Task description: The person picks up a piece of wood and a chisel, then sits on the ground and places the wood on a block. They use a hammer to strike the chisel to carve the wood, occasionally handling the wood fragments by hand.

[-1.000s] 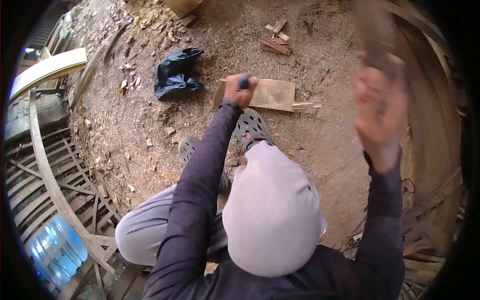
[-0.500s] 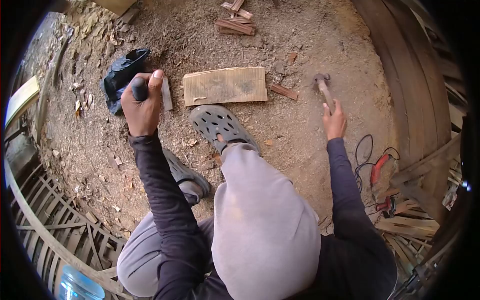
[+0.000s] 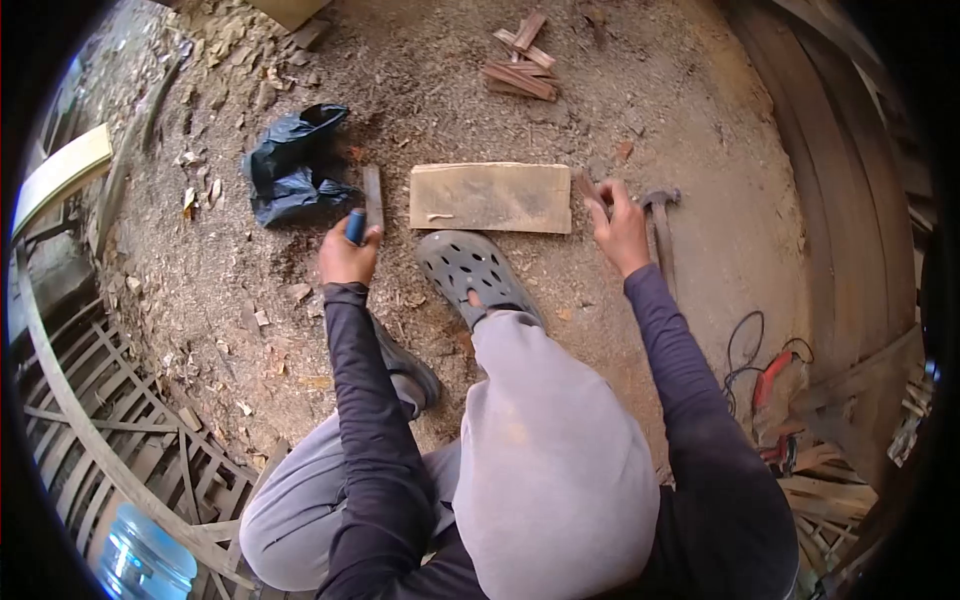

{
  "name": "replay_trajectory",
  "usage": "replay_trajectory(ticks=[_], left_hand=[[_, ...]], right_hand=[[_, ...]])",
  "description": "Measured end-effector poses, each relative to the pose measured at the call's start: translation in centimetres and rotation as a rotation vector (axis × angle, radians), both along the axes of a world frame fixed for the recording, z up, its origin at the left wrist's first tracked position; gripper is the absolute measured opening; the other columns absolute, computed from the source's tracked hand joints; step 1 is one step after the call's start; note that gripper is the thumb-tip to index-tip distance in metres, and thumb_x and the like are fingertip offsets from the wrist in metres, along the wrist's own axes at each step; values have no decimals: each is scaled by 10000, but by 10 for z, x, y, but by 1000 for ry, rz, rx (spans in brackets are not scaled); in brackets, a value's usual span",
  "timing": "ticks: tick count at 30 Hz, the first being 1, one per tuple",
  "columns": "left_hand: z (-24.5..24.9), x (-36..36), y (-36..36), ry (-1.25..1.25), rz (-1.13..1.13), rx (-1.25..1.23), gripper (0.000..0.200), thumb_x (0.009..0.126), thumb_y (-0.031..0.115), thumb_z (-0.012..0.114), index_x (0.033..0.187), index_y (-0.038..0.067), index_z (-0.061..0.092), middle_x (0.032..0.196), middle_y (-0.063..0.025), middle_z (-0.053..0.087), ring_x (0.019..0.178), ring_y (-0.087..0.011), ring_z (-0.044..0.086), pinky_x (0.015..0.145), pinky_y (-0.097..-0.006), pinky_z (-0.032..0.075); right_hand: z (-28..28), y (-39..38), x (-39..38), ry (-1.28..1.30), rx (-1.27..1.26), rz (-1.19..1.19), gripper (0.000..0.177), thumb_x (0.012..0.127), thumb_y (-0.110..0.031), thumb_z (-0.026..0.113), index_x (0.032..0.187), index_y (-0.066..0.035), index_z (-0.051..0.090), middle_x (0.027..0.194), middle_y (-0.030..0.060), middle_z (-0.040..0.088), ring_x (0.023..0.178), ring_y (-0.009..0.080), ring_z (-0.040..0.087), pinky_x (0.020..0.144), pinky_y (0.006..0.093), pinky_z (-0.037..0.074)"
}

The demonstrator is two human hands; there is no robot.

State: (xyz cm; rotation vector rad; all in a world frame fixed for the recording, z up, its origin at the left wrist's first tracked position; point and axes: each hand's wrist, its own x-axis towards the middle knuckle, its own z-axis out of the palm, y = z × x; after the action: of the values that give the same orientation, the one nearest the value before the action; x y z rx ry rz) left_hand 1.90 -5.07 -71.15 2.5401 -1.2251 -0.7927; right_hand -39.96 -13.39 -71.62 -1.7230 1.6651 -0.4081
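Note:
My left hand [image 3: 347,256] is closed round a tool with a dark blue handle [image 3: 355,226]; a flat grey piece [image 3: 374,198] shows just beyond it. Between my hands lies a pale rectangular board [image 3: 490,197], its near edge by my shoe [image 3: 478,272]. My right hand [image 3: 622,232] pinches a small reddish wood strip [image 3: 590,190] at the board's right end. The hammer [image 3: 662,225] lies on the ground just right of that hand, apart from it.
A dark plastic bag [image 3: 290,170] lies at the upper left. Reddish wood strips [image 3: 520,75] are piled beyond the board. A red tool [image 3: 771,380] with a black cord is at the right. A blue water bottle [image 3: 145,560] stands at the lower left.
My right hand has let go of the hammer, moved left and taken hold of the reddish strip. My left hand has moved down and away from the bag with its tool. The view has shifted.

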Motion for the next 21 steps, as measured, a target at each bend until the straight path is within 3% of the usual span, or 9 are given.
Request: replay_trajectory(ticks=[1,3,6,9,16,21], left_hand=[[-19,3,4,2,-19,-4,539,784,402,802,1216,96,698,1065,-216,716,990,-378,696,860,-448,543],[-22,-5,2,-58,-31,39,565,775,429,803,1209,85,693,1055,-209,721,981,-369,702,861,-443,547],[-28,-10,7,-86,-21,25,598,760,450,811,1217,85,683,1048,-205,726,976,-365,705,852,-436,550],[-43,-10,4,-113,-4,-70,613,740,449,821,1211,85,677,1048,-202,726,979,-374,702,852,-450,550],[-46,-12,-2,-151,9,-92,573,721,438,832,1166,103,696,986,-214,730,942,-399,702,834,-470,553],[-18,-11,-13,-165,19,-184,412,734,402,764,1010,97,753,876,-186,731,844,-366,720,761,-453,570]], right_hand=[[15,-23,17,-85,-77,25,314,903,-243,708,1094,-36,569,1097,192,671,942,366,691,789,451,557],[52,-70,53,-170,-111,-26,413,914,-289,698,1188,-8,569,1177,198,665,1028,319,679,866,440,560],[64,-103,68,-28,-444,-30,507,929,-310,679,1304,3,540,1240,183,649,1068,282,663,886,416,563],[76,-73,75,-138,-250,-11,531,925,-289,688,1354,-17,531,1281,184,628,1093,255,646,888,392,555],[57,-10,98,-229,-190,26,396,924,-177,671,1294,-58,594,1332,140,609,1076,258,649,899,381,540],[66,-6,110,-260,-258,150,387,916,-179,675,1268,-38,599,1324,181,602,1141,324,629,993,425,502]])
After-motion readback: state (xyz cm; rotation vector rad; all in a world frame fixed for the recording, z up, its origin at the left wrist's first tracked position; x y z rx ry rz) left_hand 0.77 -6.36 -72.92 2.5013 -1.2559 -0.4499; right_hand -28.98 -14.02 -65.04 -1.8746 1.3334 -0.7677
